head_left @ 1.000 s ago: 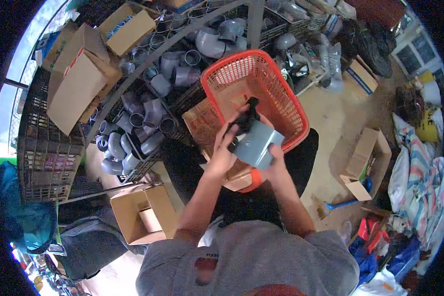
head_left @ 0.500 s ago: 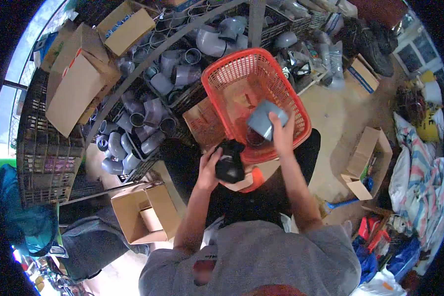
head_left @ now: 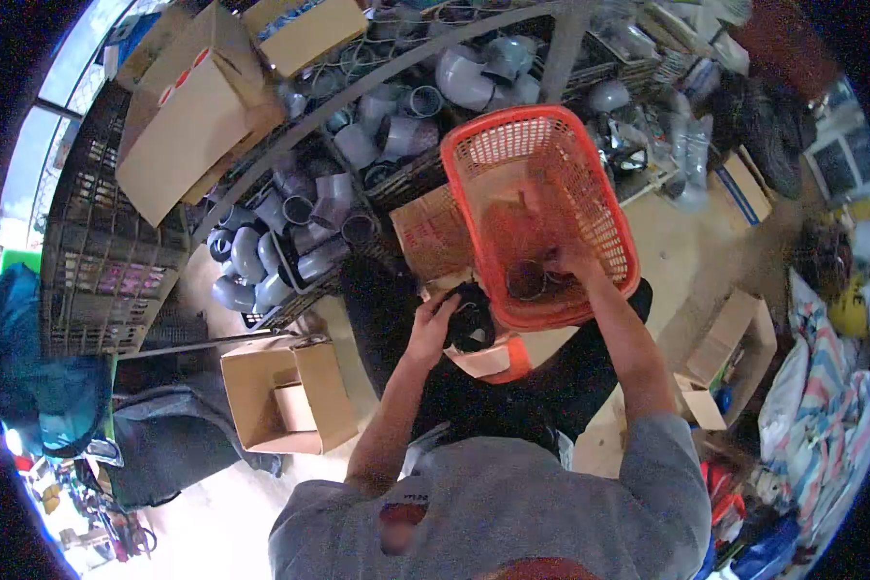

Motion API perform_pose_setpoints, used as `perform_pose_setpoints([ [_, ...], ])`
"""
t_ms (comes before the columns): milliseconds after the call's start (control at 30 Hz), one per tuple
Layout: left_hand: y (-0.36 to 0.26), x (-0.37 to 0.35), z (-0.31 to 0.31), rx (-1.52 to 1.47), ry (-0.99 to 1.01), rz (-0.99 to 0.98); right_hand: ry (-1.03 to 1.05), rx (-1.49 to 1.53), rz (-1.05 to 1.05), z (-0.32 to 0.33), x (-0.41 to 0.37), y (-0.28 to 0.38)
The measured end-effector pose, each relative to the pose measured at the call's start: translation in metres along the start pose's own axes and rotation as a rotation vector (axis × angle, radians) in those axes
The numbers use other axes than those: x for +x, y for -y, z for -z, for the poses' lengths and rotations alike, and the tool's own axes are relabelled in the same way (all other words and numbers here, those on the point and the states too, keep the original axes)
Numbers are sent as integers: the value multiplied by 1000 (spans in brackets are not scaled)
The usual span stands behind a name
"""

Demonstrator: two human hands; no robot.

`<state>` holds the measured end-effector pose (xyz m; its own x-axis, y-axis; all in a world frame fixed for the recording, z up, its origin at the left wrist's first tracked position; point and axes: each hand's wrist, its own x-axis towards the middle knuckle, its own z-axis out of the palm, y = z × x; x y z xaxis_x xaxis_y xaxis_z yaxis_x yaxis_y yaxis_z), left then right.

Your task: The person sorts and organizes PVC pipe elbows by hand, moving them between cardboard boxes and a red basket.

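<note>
My left hand (head_left: 435,324) is closed round a black, rounded object (head_left: 472,324) just outside the near left corner of a red plastic basket (head_left: 630,246). Its exact kind does not show. Over the basket's rim, my right hand (head_left: 575,259) reaches down inside, its fingers in shadow and blurred beside a round pipe fitting (head_left: 527,280) with an open end, low in the basket. I cannot tell whether those fingers grip anything. The basket stands tilted in front of my knees, with an orange-and-white item (head_left: 498,360) below its near edge.
Crates of grey pipe fittings (head_left: 246,256) fill the left and back. An open cardboard box (head_left: 261,396) stands at left, another box (head_left: 730,353) at right. A metal bar (head_left: 396,72) arches over the crates. Striped sacking (head_left: 822,387) lies far right.
My right hand has gone lower into the basket, and the grey pipe fitting it held is no longer plainly visible. My left hand keeps the black object. The whole view has shifted.
</note>
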<state>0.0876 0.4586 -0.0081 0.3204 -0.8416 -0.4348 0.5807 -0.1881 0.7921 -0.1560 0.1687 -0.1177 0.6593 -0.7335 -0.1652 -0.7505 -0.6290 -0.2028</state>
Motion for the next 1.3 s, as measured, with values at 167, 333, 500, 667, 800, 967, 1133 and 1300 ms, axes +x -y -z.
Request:
perform_pose_setpoints([
  [167,-4,28,7,68,-55,8,-6,220,-177,126,-27,85],
  [333,-42,60,-33,-33,-85,51,138,1480,2,129,-69,149],
  [500,-84,107,-56,969,225,-803,-166,1532,-113,88,-85,141],
  [667,-126,268,15,995,-212,-719,-375,2035,-457,118,-114,120],
  [800,-128,403,88,1165,-468,-744,-464,794,-97,169,-135,110],
  [967,-113,484,131,1244,-426,-393,-535,867,-414,193,-161,111],
  [1133,-138,426,112,991,-278,-154,-672,1708,-268,187,-165,82],
  [1300,-135,369,122,405,-226,-379,-707,1872,-35,195,-155,88],
])
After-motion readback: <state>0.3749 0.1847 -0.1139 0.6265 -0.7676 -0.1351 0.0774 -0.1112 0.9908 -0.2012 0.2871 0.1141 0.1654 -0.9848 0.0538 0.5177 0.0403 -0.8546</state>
